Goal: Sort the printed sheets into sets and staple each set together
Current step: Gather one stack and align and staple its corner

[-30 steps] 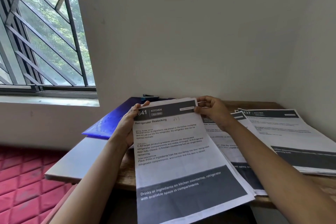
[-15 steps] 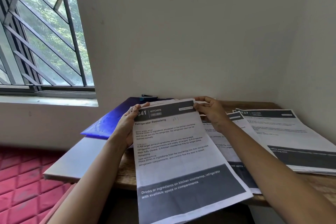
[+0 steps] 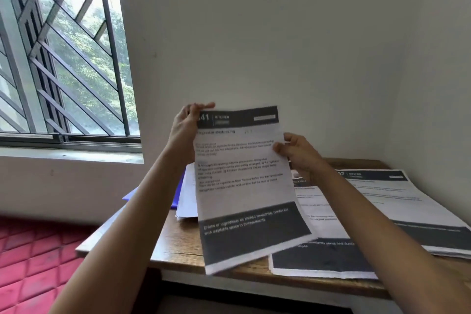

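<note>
Held item: printed sheet (image 3: 242, 186), headed "KITCHEN" in a dark top band, with a dark band of white text near its foot. It is raised upright in front of the wall (image 3: 280, 33), slightly tilted, and blurred at the lower edge. I cannot tell whether it is one leaf or several.

Left hand (image 3: 184, 127): at the sheet's top left corner, fingertips pinching that corner, palm beside the left edge.

Right hand (image 3: 299, 155): at the sheet's right edge, below the top band; thumb on the printed face, fingers curled behind, gripping the edge.

Edges and room: the sheet's foot hangs in front of the near part of the surface (image 3: 178, 245) and overlaps in view the middle stack (image 3: 321, 257). Bare wood shows at the near left corner of the surface.

Surface contents: the middle stack of printed sheets lies flat just right of the held sheet. The right stack (image 3: 397, 201) lies beside it, against the corner wall, its near edge over the surface rim. Loose white papers (image 3: 187, 196) lie behind the held sheet on the left, resting on a blue folder (image 3: 155, 196).

Room: barred window (image 3: 63, 64) to the left, foliage outside; red quilted mat (image 3: 33, 262) below it.
</note>
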The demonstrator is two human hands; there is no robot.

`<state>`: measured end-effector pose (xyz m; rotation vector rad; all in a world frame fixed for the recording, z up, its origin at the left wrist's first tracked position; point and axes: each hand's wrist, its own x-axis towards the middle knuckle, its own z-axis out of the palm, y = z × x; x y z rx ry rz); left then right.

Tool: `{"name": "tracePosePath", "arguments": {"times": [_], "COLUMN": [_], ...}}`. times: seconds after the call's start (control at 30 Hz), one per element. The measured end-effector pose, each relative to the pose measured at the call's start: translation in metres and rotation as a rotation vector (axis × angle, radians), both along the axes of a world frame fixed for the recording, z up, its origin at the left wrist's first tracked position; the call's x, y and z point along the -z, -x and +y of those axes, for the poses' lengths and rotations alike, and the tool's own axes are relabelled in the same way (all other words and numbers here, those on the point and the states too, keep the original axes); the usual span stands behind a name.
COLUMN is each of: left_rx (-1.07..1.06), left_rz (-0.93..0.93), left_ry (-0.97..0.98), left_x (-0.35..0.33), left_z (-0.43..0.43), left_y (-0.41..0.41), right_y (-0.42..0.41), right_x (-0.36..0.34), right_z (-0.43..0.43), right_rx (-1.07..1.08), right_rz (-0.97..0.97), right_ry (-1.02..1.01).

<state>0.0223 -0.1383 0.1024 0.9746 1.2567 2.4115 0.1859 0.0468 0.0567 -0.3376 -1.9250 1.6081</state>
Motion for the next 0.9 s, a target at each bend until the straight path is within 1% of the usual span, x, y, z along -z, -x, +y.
{"name": "tracePosePath", "arguments": {"times": [0.07,0.13,0.23,0.3,0.4,0.53,0.6,0.67,0.8,0.9], "left_rx": [-0.025,-0.038,-0.042,-0.037,0.023,0.023,0.013,-0.005,0.003,-0.033], "left_rz": [0.12,0.244,0.423,0.472,0.396,0.245,0.237,0.262,0.246,0.231], "left_ry": [-0.053,-0.102,-0.141,-0.135,-0.089,0.016,0.115,0.192,0.168,0.14], "left_x": [-0.027,-0.048,-0.067,-0.066,-0.045,-0.01,-0.001,0.002,-0.01,-0.017], "left_z": [0.005,0.008,0.009,0.009,0.007,0.001,-0.001,-0.002,-0.003,-0.003], "left_y": [-0.009,-0.019,-0.033,-0.039,-0.041,-0.031,-0.026,-0.024,-0.028,-0.028], "right_y": [0.0,-0.002,-0.006,-0.009,-0.011,-0.012,-0.011,-0.009,-0.009,-0.01], "right_x": [-0.011,-0.018,-0.022,-0.016,0.002,0.023,0.028,0.029,0.019,0.011], "right_z": [-0.005,-0.012,-0.018,-0.02,-0.019,-0.02,-0.021,-0.021,-0.022,-0.024], "right_rx": [0.146,0.251,0.346,0.354,0.307,0.214,0.178,0.185,0.248,0.268], "right_rz": [0.136,0.244,0.368,0.39,0.326,0.211,0.176,0.158,0.178,0.195], "right_ry": [-0.164,-0.276,-0.316,-0.308,-0.287,-0.279,-0.278,-0.282,-0.309,-0.31]}}
